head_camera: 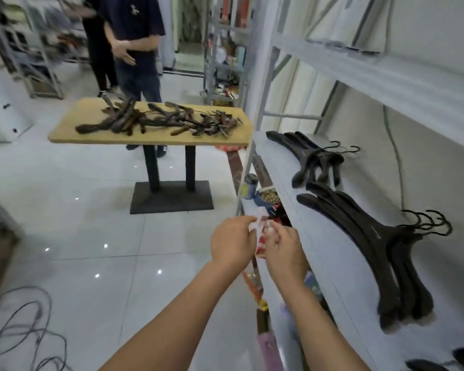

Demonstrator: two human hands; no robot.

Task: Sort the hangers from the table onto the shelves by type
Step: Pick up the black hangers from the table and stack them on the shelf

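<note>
Hangers point(156, 121) of brown wood, some with clips, lie heaped on the table point(65, 132) ahead of me, well apart from my hands. Two sorted groups of black hangers sit on the shelf point(332, 253) to my right: a far stack point(311, 159) and a near stack point(381, 247), hooks toward the wall. A further dark piece shows at the lower right corner, too cropped to identify.

My left hand point(232, 243) and right hand point(285, 250) are brought together just off the shelf's front edge. Both are partly curled, fingers pinched around a small red-and-white item point(261, 236) between them; I cannot tell what it is. Neither hand holds a hanger.

A person point(134, 49) stands behind the table, with another partly hidden beside them.

Judgement: I am between placements, with the black type shelved and the brown heap not yet dealt with. The next move calls for freeing both hands of the small item, turning left to the table, and lifting one type out of the tangle without dragging the clipped ones along. A separate shelf space will be needed for each remaining type
</note>
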